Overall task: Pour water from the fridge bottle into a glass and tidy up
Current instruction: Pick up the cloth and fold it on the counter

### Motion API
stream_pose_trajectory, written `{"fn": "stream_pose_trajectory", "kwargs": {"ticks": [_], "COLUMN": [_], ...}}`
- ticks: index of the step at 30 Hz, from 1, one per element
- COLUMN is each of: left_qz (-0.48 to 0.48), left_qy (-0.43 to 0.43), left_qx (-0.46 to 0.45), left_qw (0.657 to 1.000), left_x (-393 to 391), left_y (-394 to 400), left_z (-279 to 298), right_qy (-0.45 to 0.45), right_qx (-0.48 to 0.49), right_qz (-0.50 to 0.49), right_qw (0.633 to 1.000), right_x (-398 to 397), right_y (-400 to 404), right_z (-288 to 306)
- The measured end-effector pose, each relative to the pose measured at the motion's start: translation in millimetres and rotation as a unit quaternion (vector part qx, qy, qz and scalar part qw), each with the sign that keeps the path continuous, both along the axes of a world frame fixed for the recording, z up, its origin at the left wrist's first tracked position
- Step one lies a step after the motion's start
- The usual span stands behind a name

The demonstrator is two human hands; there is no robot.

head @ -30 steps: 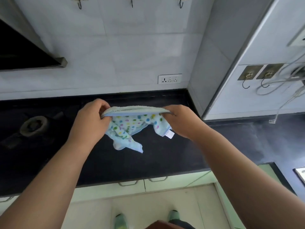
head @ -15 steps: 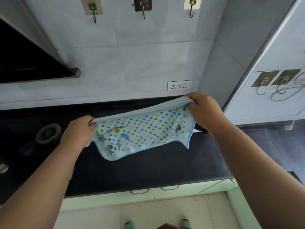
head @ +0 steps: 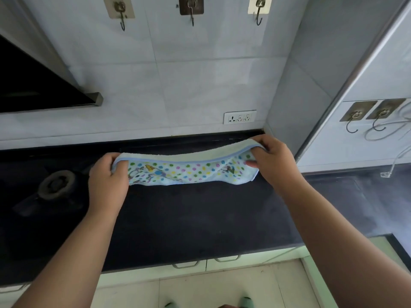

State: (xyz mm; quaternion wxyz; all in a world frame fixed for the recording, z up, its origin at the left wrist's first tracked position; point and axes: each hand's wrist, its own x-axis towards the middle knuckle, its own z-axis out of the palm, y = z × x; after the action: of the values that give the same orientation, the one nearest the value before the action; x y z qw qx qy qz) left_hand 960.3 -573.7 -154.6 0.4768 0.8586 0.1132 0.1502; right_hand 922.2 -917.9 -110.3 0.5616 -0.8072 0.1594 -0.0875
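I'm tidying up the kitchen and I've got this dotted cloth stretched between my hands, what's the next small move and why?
Probably lay it on the counter. The left hand and right hand each grip an end of the dotted cloth, folded lengthwise and just above the dark surface.

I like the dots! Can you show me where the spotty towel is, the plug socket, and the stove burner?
spotty towel (head: 191, 172), head view, on its dotted middle.
plug socket (head: 239, 116), head view, on its white faceplate.
stove burner (head: 56, 184), head view, on its round top.
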Motion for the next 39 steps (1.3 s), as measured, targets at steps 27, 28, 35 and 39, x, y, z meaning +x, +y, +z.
{"fn": "stream_pose_trajectory", "kwargs": {"ticks": [27,28,35,39], "left_qz": [-0.243,-0.247,-0.288,-0.275], "left_qy": [0.314,0.315,0.321,0.298], "left_qx": [0.293,0.299,0.368,0.392], "left_qw": [0.87,0.866,0.824,0.826], "left_x": [20.7,21.0,53.3,74.3], "left_y": [-42.4,-45.5,-75.3,-83.7], "left_z": [-178.6,-186.5,-226.5,-258.0], "right_qy": [0.268,0.268,0.26,0.207], "right_qx": [-0.263,-0.272,-0.343,-0.388], "right_qz": [0.248,0.256,0.242,0.214], "right_qw": [0.893,0.888,0.869,0.872], "right_x": [47.4,47.9,61.2,88.3], "right_y": [42.1,47.3,71.3,78.7], "right_z": [-178.6,-193.8,-264.8,-289.0]}}
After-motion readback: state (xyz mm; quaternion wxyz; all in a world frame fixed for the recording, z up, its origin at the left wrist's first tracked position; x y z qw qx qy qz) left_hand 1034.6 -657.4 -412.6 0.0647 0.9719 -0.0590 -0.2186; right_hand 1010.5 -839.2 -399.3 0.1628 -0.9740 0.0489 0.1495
